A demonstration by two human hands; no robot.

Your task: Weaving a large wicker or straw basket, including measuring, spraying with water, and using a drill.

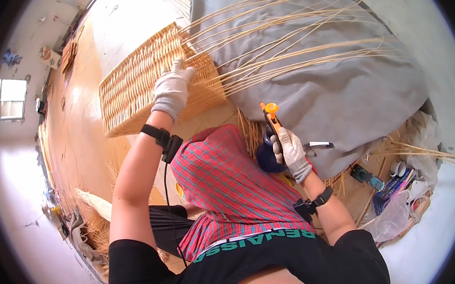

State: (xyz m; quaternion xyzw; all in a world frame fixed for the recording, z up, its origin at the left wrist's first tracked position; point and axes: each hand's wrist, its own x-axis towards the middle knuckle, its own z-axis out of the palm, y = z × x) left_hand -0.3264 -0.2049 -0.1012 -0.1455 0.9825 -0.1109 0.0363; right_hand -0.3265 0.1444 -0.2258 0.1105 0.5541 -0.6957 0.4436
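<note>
My left hand [173, 90], in a white glove, grips the upper right part of a woven wicker basket [135, 85] near the upper middle. Long loose strands [295, 59] run rightward from the basket over a grey cloth [339, 98]. Lower right of the basket, my gloved right hand [291, 151] holds an orange-and-black hand tool [272, 118] with a round yellow knob. A dark blue object [267, 155] sits behind that hand, partly hidden by it. A black-and-white tool [319, 144] rests on the cloth just beside it. A red checked cloth [224, 178] covers my lap.
A tan floor [73, 130] stretches along the left, with bundles of cane [93, 202] at lower left. At right lie a plastic bag [388, 220], a cup [398, 168], a phone-like object [365, 178] and more sticks. White walls [21, 170] and a window [8, 98] show at left.
</note>
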